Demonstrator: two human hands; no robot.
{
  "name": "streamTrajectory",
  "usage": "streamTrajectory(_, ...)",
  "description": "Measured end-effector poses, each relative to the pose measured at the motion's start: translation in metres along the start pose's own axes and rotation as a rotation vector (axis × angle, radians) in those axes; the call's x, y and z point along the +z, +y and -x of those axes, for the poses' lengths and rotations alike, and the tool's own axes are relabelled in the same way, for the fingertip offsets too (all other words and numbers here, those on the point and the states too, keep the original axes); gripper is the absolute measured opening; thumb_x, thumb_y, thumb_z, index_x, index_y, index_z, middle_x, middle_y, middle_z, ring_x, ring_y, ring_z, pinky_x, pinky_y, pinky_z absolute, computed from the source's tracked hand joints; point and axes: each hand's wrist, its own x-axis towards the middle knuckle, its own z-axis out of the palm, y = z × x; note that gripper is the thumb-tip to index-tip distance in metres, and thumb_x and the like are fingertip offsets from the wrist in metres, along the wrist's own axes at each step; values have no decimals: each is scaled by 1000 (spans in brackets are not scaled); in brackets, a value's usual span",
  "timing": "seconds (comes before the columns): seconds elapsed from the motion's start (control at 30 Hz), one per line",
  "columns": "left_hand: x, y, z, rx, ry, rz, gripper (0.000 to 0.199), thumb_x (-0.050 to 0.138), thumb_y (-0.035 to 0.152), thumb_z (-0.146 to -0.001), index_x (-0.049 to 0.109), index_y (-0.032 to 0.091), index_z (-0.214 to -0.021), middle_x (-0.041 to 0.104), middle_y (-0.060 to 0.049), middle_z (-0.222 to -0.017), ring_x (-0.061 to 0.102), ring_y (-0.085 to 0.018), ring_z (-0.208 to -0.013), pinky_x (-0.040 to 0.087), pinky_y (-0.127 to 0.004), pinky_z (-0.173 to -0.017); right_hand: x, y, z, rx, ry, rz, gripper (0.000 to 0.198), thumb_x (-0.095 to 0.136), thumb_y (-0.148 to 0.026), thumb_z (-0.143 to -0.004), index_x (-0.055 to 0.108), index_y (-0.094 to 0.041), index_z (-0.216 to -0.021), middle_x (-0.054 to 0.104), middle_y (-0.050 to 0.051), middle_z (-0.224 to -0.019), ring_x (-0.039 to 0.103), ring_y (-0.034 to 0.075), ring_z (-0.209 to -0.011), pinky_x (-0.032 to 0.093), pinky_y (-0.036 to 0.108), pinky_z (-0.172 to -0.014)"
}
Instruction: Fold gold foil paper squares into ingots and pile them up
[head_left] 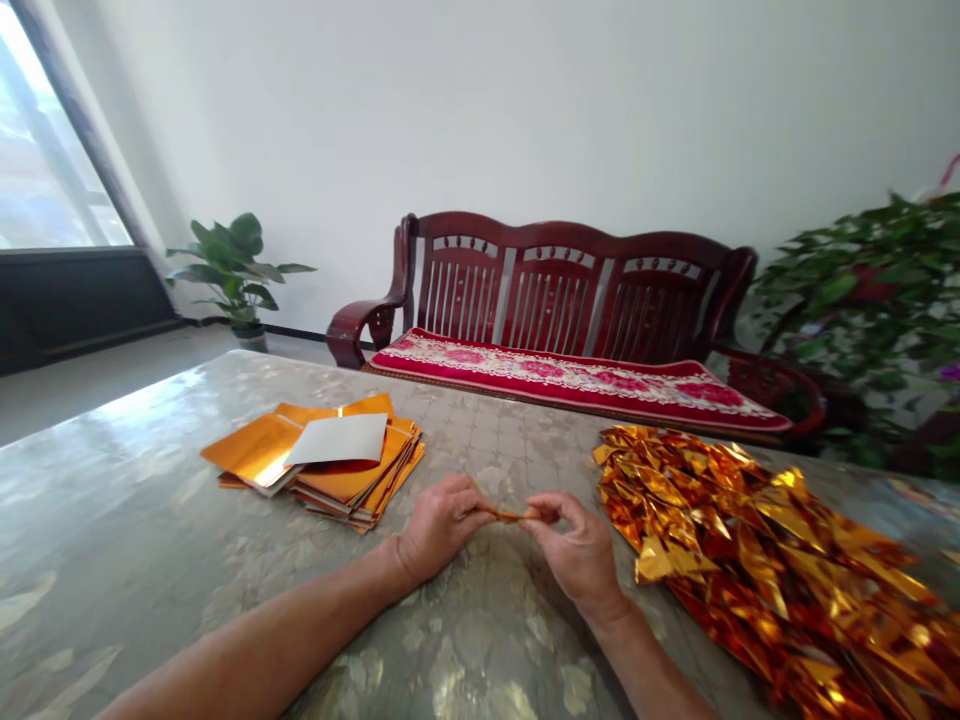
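Observation:
Between my two hands, above the middle of the table, is a narrow folded piece of gold foil paper (pixel 508 517), seen nearly edge-on. My left hand (pixel 444 525) pinches its left end between thumb and fingers. At the right end, the thumb and forefinger of my right hand (pixel 576 545) are closed on it. Left of my hands lies a loose stack of gold foil paper sheets (pixel 345 480), with a white-backed sheet (pixel 341 438) on top. To the right spreads a big heap of folded gold foil pieces (pixel 742 540), close to my right hand.
The table (pixel 150 560) has a glossy patterned cover. Behind it stands a dark red wooden bench (pixel 555 285) with a red floral cushion (pixel 570 375). A potted plant (pixel 240 265) stands at the left, and a leafy plant (pixel 862 290) at the right.

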Motion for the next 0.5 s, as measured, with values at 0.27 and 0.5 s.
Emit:
streamTrajectory(0.27, 3, -2, 2, -34, 7, 88, 11, 65, 17, -88, 74, 20, -82, 63, 0, -77, 60, -11, -74, 45, -21, -69, -7, 9, -2, -248, -273, 152, 29, 59, -9, -82, 71, -24, -103, 64, 2, -81, 59, 19, -83, 49, 32, -76)
streamTrajectory(0.5, 5, 0, 3, 18, 29, 126, 8, 68, 15, -85, 74, 20, -82, 64, 1, -75, 59, -11, -73, 45, -20, -69, -10, 10, -4, -343, -337, 259, 14, 60, -28, -94, 74, -24, -96, 60, 3, -76, 53, 19, -79, 43, 31, -69)
